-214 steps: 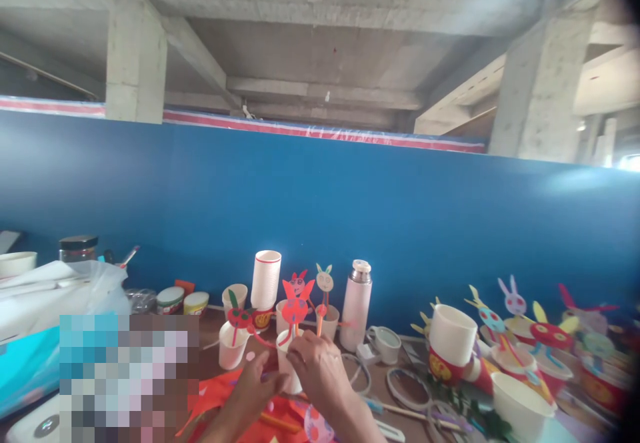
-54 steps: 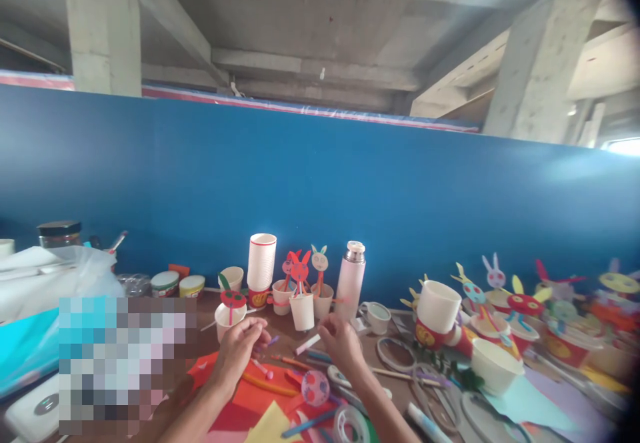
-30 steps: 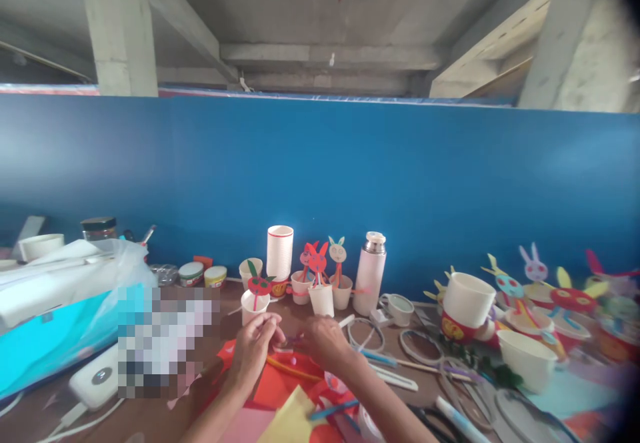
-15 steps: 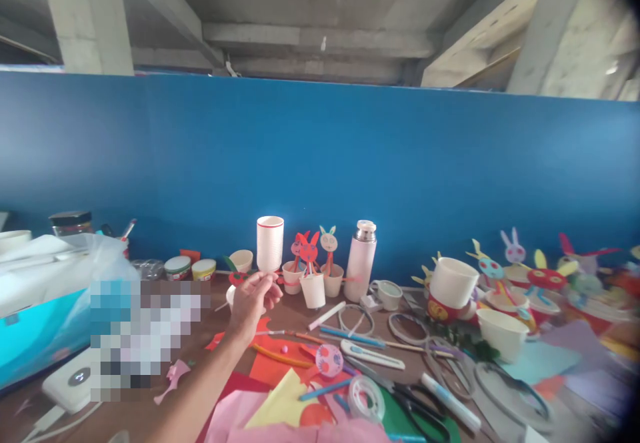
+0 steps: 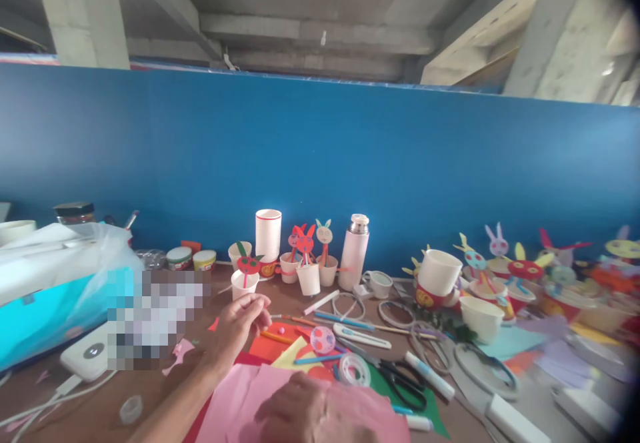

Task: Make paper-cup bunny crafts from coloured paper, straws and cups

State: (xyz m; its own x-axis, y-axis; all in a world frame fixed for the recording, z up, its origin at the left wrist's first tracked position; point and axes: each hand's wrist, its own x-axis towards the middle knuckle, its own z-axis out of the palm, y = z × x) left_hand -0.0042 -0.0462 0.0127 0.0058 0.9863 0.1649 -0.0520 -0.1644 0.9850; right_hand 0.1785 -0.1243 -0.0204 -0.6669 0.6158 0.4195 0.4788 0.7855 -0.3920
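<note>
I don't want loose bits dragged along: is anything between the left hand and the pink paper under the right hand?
Yes, low things: an orange strip and orange paper lie between the left hand and the pink paper, beyond its far edge. Nothing upright is visible between them.

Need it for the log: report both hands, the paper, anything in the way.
Left hand near small white cup, grip unclear. Right hand blurred over pink paper, contact unclear. Scissors and tape roll just beyond paper.
</note>
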